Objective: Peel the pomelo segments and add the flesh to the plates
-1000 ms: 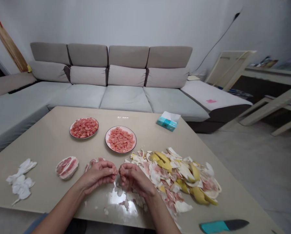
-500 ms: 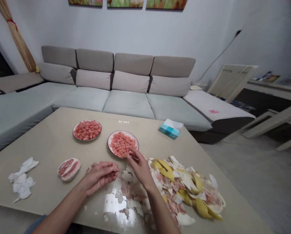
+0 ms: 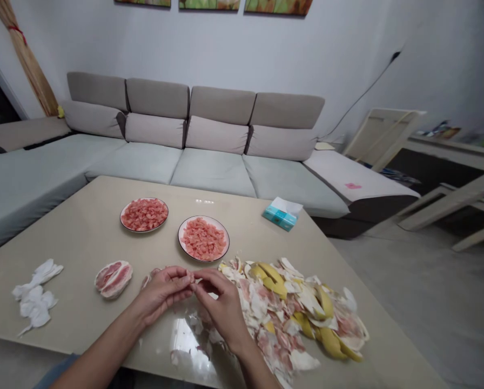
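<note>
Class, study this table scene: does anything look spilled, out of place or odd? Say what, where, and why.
Pomelo rind and membrane scraps look spilled: they lie loose, straight on the beige table, spreading past the right hand toward the near edge, whereas the pink pulp sits tidily on a white plate.

The left hand (image 3: 163, 295) and the right hand (image 3: 221, 308) are pinching a tiny fruit bit (image 3: 192, 277) beside a big pile of peels (image 3: 294, 313).

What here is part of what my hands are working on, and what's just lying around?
Part of the work:
left hand
right hand
pink pomelo segment
two plates of pomelo pulp
heap of pomelo peel

Just lying about:
tissue pack
crumpled white tissues
sofa
</note>
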`<action>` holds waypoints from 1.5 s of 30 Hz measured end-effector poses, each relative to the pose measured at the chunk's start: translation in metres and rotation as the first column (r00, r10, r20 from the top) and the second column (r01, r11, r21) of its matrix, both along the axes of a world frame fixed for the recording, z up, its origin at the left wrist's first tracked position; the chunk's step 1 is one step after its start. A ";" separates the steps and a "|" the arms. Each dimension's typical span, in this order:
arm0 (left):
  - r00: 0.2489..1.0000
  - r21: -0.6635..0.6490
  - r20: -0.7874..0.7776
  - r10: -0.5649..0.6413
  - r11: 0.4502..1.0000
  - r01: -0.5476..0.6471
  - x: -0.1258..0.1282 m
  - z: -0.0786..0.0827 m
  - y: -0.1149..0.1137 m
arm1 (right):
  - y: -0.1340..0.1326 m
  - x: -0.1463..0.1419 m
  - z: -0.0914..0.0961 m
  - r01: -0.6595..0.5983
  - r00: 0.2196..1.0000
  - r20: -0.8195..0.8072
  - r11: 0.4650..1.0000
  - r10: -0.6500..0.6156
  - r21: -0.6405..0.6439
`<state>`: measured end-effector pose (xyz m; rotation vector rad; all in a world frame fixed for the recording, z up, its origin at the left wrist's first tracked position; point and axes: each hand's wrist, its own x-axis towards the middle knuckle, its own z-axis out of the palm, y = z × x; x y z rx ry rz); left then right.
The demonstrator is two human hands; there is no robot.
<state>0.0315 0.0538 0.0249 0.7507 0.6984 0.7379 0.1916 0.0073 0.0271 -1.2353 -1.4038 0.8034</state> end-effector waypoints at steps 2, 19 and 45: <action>1.000 -0.013 -0.001 0.015 1.000 -0.015 -0.001 0.001 0.000 | 0.000 0.000 0.001 0.032 0.999 0.011 1.000 -0.032 0.001; 0.984 -0.078 0.101 0.145 0.987 -0.138 -0.004 -0.006 0.008 | 0.048 0.017 0.015 0.127 0.988 -0.082 0.992 -0.128 -0.026; 0.965 -0.041 0.154 0.214 0.977 -0.210 -0.013 -0.007 0.016 | 0.073 0.007 0.036 -0.254 0.965 0.003 0.941 0.262 -0.224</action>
